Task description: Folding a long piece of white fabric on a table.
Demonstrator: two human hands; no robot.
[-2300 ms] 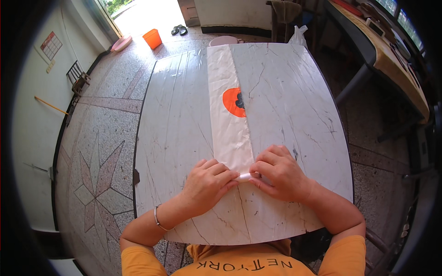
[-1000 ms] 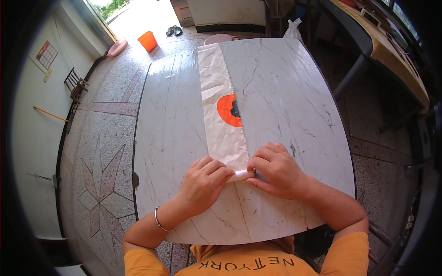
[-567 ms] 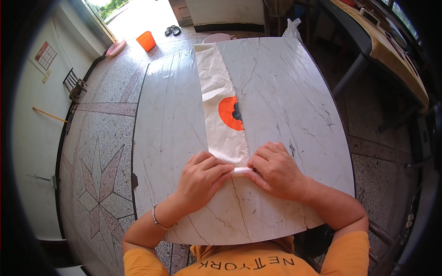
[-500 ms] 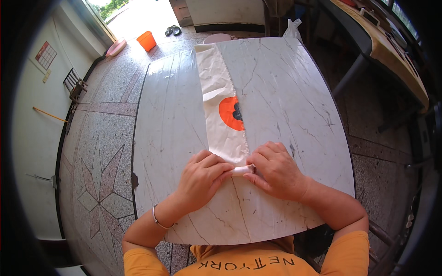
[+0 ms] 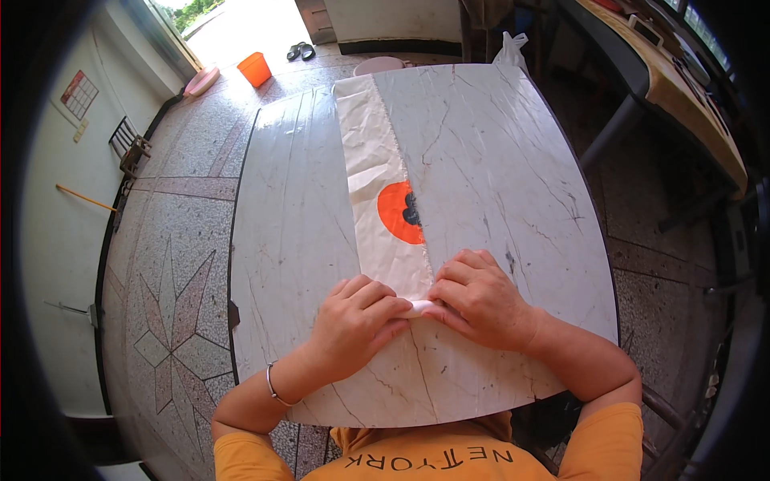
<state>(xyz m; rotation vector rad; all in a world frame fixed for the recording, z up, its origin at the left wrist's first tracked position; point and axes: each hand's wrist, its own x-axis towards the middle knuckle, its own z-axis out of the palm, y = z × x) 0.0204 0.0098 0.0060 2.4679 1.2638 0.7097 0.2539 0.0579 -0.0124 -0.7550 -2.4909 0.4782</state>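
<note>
A long cream cloth strip runs away from me along the table, its right edge frayed. On it is an orange half-round patch with a dark shape at the frayed edge. The strip's near end is wound into a small tight roll. My left hand has its fingers curled over the roll's left end. At the right end, my right hand pinches the roll between thumb and fingers. Both hands hide the roll's ends.
The marble-patterned table lies under the strip. Beyond it on the floor stand an orange bucket and dark slippers. A white plastic bag is by the far right corner. At right is another table.
The cloth strip has slid toward me, its orange patch now lower. The rolled end sits slightly nearer to me. My left hand has shifted a little nearer; both hands keep their hold.
</note>
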